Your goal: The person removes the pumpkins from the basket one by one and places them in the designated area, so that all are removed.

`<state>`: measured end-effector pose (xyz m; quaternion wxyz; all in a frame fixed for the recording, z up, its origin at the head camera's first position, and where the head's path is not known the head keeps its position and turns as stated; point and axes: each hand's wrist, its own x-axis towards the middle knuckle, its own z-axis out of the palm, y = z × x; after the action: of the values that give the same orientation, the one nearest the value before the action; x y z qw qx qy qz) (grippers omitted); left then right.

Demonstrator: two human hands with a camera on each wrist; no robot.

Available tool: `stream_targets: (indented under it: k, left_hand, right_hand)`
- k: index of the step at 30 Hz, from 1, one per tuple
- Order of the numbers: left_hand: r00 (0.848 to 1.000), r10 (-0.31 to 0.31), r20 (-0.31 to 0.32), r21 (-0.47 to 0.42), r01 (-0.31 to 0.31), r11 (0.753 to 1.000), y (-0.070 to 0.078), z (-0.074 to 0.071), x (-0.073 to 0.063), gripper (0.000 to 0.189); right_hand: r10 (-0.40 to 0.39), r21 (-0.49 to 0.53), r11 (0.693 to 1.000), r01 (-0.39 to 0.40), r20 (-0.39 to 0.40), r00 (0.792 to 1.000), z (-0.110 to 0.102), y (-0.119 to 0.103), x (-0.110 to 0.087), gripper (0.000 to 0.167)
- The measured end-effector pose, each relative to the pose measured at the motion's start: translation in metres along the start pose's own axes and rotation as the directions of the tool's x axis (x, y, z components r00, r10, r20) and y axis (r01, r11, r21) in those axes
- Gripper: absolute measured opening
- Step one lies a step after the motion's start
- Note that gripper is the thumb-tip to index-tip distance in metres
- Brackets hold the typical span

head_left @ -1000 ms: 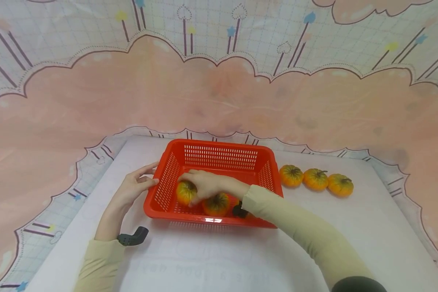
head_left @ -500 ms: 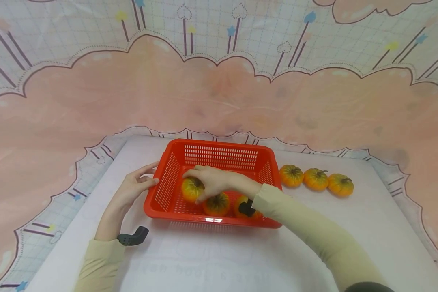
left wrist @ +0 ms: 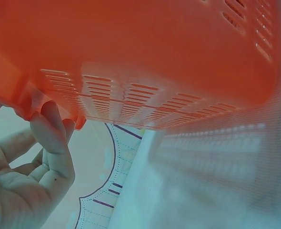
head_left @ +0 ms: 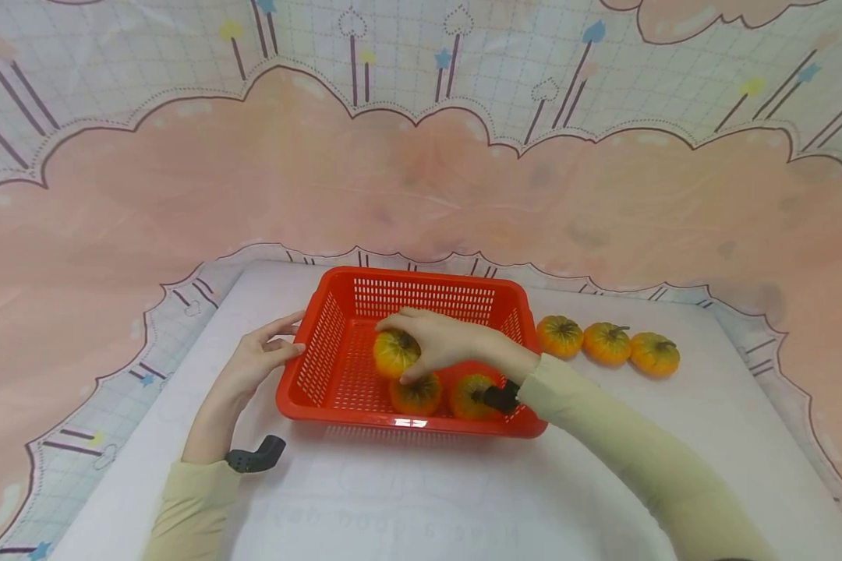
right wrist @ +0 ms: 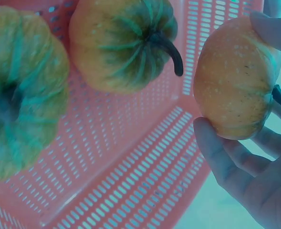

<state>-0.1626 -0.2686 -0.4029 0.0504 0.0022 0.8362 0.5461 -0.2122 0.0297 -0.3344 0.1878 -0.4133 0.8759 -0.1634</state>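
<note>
In the head view my right hand [head_left: 445, 340] grips a small orange-yellow pumpkin [head_left: 395, 354] inside the red plastic basket [head_left: 410, 421]. The right wrist view shows this pumpkin [right wrist: 235, 81] between thumb and fingertips, its dark stem toward the palm. Two more pumpkins sit along the basket's near side: one pumpkin [head_left: 416, 396] just below the held one, another pumpkin [head_left: 470, 397] partly behind the wrist camera. My left hand [head_left: 251, 362] touches the basket's left rim from outside. In the left wrist view its bent fingers [left wrist: 52, 138] meet the rim's underside.
Three similar pumpkins stand in a row right of the basket: a left pumpkin [head_left: 560, 337], a middle pumpkin [head_left: 606, 344] and a right pumpkin [head_left: 655, 355]. A white cloth [head_left: 393, 499] covers the table; a patterned pink curtain [head_left: 421, 195] hangs behind it.
My right hand has carried the gripped pumpkin rightward and slightly up from the basket's left end, uncovering the basket floor there. The left hand and basket stay in place.
</note>
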Motion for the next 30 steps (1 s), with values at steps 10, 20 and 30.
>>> stream_targets:
  k: [10, 20, 30]
  left_hand:
    - [1.000, 0.005, 0.000, -0.018, -0.005, 1.000, 0.000, 0.000, 0.000, 0.061]
    - [1.000, 0.003, 0.000, -0.015, -0.003, 1.000, 0.000, 0.000, -0.001, 0.061]
    - [1.000, -0.002, 0.000, -0.006, 0.002, 1.000, 0.000, 0.001, -0.001, 0.062]
  right_hand:
    - [0.036, 0.043, 0.999, -0.033, -0.072, 0.997, -0.014, 0.015, -0.022, 0.071]
    - [0.091, 0.056, 0.995, -0.084, -0.128, 0.988, -0.020, 0.030, -0.042, 0.073]
    - [0.153, 0.069, 0.987, -0.142, -0.208, 0.966, -0.022, 0.041, -0.064, 0.076]
